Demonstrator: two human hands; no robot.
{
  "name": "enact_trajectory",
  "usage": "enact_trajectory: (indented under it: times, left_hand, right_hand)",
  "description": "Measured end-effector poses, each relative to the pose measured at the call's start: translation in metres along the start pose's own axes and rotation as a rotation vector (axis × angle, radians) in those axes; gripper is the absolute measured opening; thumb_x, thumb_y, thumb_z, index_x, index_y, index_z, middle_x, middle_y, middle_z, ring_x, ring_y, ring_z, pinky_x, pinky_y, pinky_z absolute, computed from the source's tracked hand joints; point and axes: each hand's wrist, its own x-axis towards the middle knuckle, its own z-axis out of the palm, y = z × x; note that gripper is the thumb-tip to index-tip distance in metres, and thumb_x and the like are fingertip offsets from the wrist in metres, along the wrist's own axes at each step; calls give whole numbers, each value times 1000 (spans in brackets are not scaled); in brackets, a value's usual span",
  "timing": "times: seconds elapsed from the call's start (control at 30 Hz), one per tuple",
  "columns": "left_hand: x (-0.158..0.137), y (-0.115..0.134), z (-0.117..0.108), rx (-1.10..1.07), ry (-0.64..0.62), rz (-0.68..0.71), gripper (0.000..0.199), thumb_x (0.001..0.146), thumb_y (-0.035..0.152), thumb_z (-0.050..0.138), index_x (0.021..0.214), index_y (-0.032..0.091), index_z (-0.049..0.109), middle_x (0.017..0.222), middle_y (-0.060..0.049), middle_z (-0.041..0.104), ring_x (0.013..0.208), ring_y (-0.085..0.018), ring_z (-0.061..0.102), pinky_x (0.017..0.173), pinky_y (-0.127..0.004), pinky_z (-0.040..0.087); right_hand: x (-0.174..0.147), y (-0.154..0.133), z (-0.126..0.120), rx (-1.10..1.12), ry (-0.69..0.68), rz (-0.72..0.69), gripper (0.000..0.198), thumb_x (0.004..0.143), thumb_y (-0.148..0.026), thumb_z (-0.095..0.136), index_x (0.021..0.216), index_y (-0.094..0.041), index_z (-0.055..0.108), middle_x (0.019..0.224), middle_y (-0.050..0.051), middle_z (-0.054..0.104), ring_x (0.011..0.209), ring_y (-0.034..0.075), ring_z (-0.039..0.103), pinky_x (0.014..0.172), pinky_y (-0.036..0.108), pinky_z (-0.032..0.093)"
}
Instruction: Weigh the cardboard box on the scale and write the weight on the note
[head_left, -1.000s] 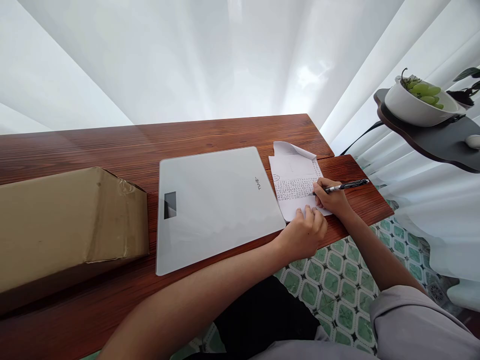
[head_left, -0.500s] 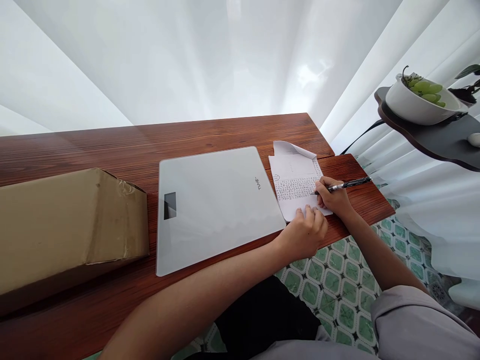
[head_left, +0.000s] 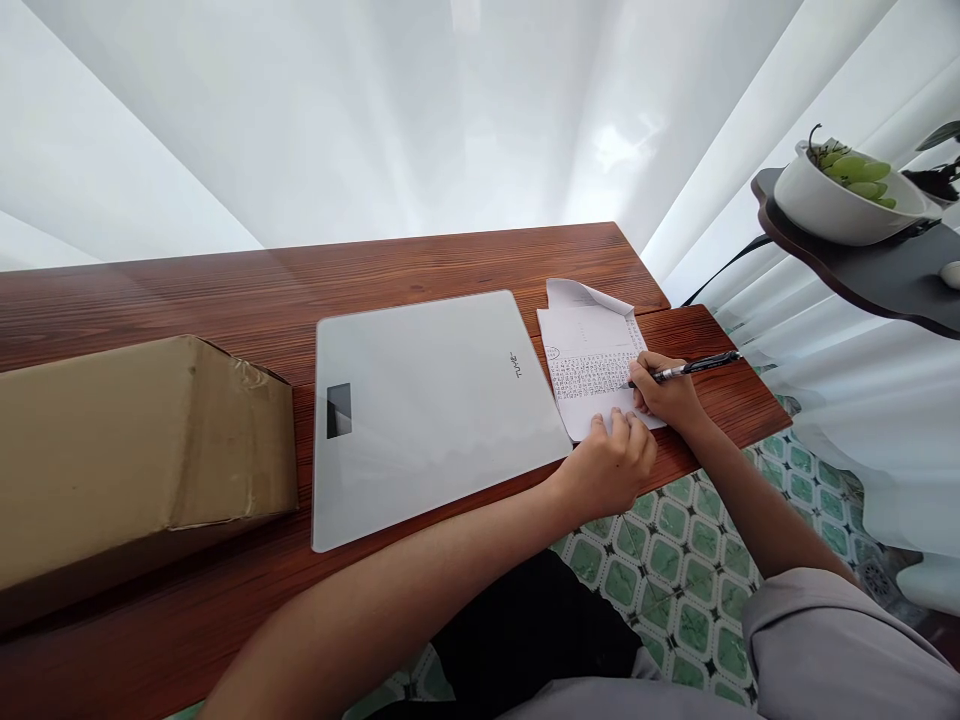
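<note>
A white sheet of paper (head_left: 589, 350) covered with rows of small handwriting lies at the right end of the wooden table (head_left: 450, 262), its far corner curled up. My right hand (head_left: 667, 395) grips a black pen (head_left: 694, 367) with the tip on the written lines. My left hand (head_left: 611, 465) rests curled on the paper's near edge, pressing it down. A flat white glass scale (head_left: 427, 405) with a small dark display lies just left of the paper.
A long brown cardboard box (head_left: 135, 450) lies on the table's left side. At the right, a dark shelf (head_left: 877, 275) carries a white bowl (head_left: 832, 210) of green grapes. White curtains hang behind. Green patterned floor tiles (head_left: 675, 570) show below the table edge.
The pen and right hand have shifted very slightly along the written lines. The view has tilted a little; the left hand stays on the paper.
</note>
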Motion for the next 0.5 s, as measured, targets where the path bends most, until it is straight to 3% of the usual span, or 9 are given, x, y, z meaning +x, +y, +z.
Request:
enact_trajectory:
  times: [0.5]
  left_hand:
    - [-1, 0, 1, 28, 37, -6, 49, 95, 24, 33, 130, 0, 57, 130, -24, 59, 118, -37, 59, 86, -43, 54]
  right_hand:
    - [0, 0, 0, -8, 18, 12, 33, 90, -32, 53, 59, -23, 47, 41, -5, 51, 34, 12, 44, 41, 27, 39]
